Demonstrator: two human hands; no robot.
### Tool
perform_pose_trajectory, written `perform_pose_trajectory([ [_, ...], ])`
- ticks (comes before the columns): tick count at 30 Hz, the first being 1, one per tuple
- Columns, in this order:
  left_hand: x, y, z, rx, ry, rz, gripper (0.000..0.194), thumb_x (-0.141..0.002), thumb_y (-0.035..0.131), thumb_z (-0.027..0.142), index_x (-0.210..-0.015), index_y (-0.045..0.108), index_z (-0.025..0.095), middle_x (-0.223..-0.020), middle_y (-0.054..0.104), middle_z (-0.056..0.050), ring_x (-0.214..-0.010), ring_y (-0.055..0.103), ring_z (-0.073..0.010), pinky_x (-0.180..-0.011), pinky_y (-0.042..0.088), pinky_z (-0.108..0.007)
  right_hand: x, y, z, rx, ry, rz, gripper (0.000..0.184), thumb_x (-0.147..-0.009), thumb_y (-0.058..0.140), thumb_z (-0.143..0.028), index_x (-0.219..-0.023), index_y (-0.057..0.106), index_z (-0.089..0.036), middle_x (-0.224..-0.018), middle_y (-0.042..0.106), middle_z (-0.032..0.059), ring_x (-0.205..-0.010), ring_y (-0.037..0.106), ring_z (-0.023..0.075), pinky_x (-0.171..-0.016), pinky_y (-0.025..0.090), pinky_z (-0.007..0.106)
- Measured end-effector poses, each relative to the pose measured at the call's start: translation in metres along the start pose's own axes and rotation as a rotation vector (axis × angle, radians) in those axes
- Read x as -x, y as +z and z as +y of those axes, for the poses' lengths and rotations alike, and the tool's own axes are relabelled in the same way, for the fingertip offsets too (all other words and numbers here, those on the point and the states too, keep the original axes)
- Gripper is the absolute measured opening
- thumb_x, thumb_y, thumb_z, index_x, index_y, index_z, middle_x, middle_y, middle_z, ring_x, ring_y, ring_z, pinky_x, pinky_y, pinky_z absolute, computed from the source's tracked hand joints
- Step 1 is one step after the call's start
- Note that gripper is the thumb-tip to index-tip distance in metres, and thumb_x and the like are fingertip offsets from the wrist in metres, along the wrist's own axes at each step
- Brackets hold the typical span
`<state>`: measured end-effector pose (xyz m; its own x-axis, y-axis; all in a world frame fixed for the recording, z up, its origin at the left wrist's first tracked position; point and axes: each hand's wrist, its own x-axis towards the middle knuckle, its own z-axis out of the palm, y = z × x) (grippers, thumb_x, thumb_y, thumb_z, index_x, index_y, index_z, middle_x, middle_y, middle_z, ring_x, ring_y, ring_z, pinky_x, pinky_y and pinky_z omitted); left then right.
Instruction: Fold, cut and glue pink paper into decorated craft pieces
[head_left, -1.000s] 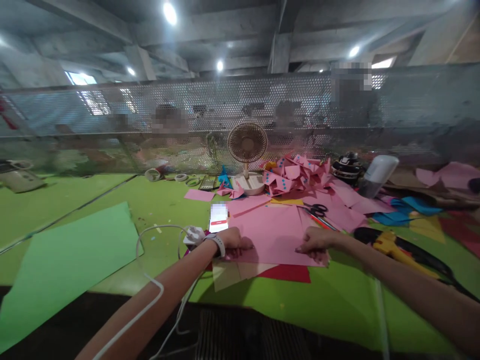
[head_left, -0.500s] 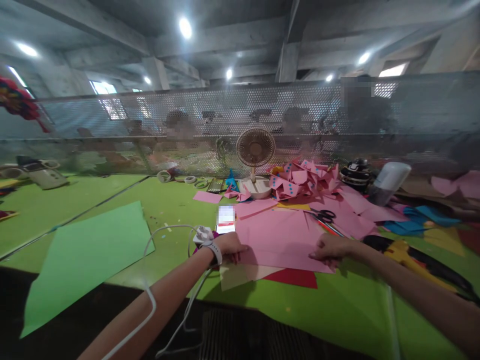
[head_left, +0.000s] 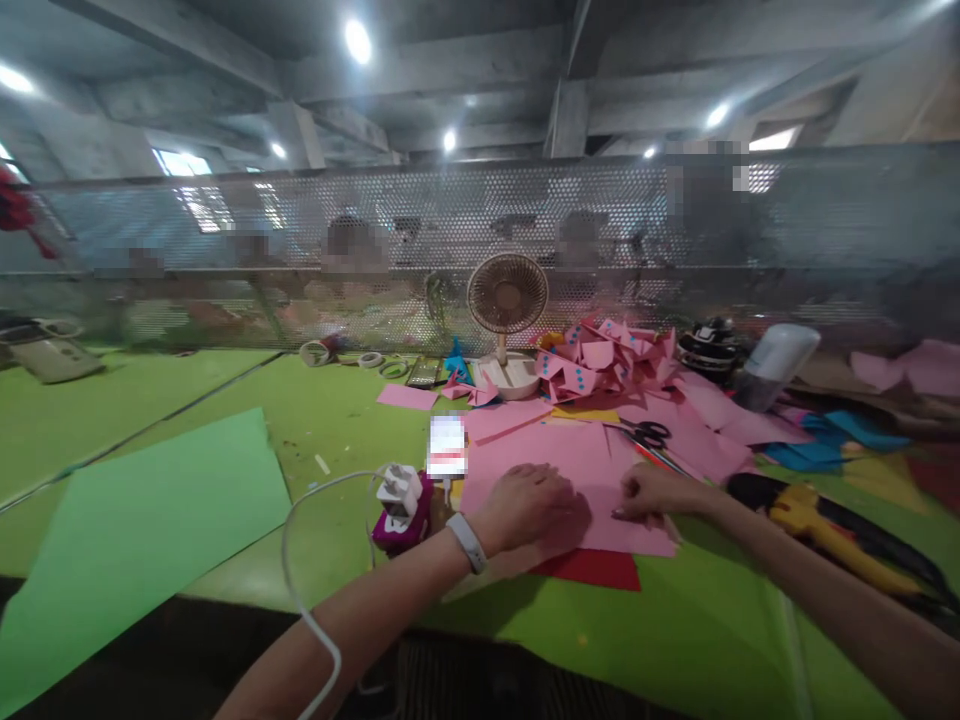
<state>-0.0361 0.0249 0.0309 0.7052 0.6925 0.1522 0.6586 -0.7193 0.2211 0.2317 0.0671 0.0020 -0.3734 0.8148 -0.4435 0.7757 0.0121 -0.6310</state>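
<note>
A large pink paper sheet (head_left: 551,440) lies on the green table in front of me. My left hand (head_left: 531,505), with a pale band at its wrist, rests palm down across the sheet's middle, its fingers stretched out to the right. At the sheet's right side, my right hand (head_left: 654,494) has its fingers curled and pinched on the paper; the fingertips are partly hidden. From under the sheet's near edge sticks out a red paper (head_left: 600,569). Black-handled scissors (head_left: 649,434) lie just beyond my right hand.
A lit phone (head_left: 447,447) and a purple power block (head_left: 401,530) with a white charger and cable sit left of the sheet. Behind stand a fan (head_left: 508,293) and a heap of folded pink paper (head_left: 600,355). A yellow-black tool (head_left: 821,530) lies right, a green sheet (head_left: 157,530) left.
My left hand has moved right, from the pink sheet's left edge onto its middle, and its fingers have straightened. My right hand stays at the sheet's right side. The view has shifted slightly.
</note>
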Motion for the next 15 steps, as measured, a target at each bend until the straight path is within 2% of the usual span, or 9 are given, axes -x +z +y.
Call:
perform_pose_trajectory([
  [2, 0.0, 0.01, -0.008, -0.08, 0.053, 0.052, 0.056, -0.086, 0.042, 0.055, -0.132, 0.04, 0.022, -0.136, 0.044, -0.01, -0.13, 0.031, -0.0257, -0.106, 0.022, -0.042, -0.001, 0.001, -0.003, 0.019, -0.021, 0.047, 0.044, -0.058, 0.07, -0.058, -0.057, 0.053, -0.016, -0.046, 0.058, 0.0002, -0.044, 0.057, 0.0125, -0.041, 0.042, 0.019],
  [4, 0.002, 0.017, -0.016, -0.103, 0.046, 0.018, 0.062, -0.086, 0.034, 0.061, -0.136, 0.034, 0.023, -0.142, 0.036, -0.01, -0.133, 0.025, -0.0271, -0.107, 0.018, -0.045, -0.001, -0.001, -0.001, 0.009, -0.034, 0.089, 0.044, -0.063, 0.065, -0.059, -0.06, 0.053, -0.017, -0.048, 0.059, 0.0005, -0.045, 0.058, 0.0129, -0.041, 0.041, 0.019],
  [7, 0.006, 0.022, -0.022, -0.092, 0.018, -0.016, 0.067, -0.086, 0.026, 0.064, -0.14, 0.028, 0.024, -0.146, 0.029, -0.011, -0.134, 0.023, -0.0287, -0.107, 0.016, -0.047, 0.006, -0.014, 0.008, 0.035, -0.012, 0.236, 0.04, -0.075, 0.053, -0.057, -0.067, 0.053, -0.017, -0.057, 0.064, 0.0026, -0.048, 0.059, 0.0134, -0.042, 0.041, 0.02],
  [11, 0.005, 0.021, -0.022, -0.117, 0.013, -0.013, 0.068, -0.085, 0.026, 0.065, -0.14, 0.027, 0.025, -0.146, 0.029, -0.01, -0.134, 0.024, -0.0289, -0.107, 0.017, -0.047, 0.027, -0.047, 0.022, 0.331, 0.084, 0.55, 0.032, -0.081, 0.047, -0.046, -0.07, 0.057, -0.018, -0.068, 0.067, 0.0036, -0.063, 0.061, 0.0153, -0.053, 0.039, 0.022],
  [15, 0.002, 0.023, -0.022, -0.117, 0.013, -0.003, 0.068, -0.085, 0.026, 0.066, -0.139, 0.03, 0.026, -0.145, 0.032, -0.01, -0.134, 0.024, -0.0292, -0.107, 0.018, -0.047, 0.041, -0.065, 0.027, 0.42, 0.192, 0.635, 0.026, -0.081, 0.047, -0.04, -0.074, 0.061, -0.019, -0.076, 0.068, 0.0042, -0.074, 0.06, 0.0177, -0.057, 0.034, 0.023],
])
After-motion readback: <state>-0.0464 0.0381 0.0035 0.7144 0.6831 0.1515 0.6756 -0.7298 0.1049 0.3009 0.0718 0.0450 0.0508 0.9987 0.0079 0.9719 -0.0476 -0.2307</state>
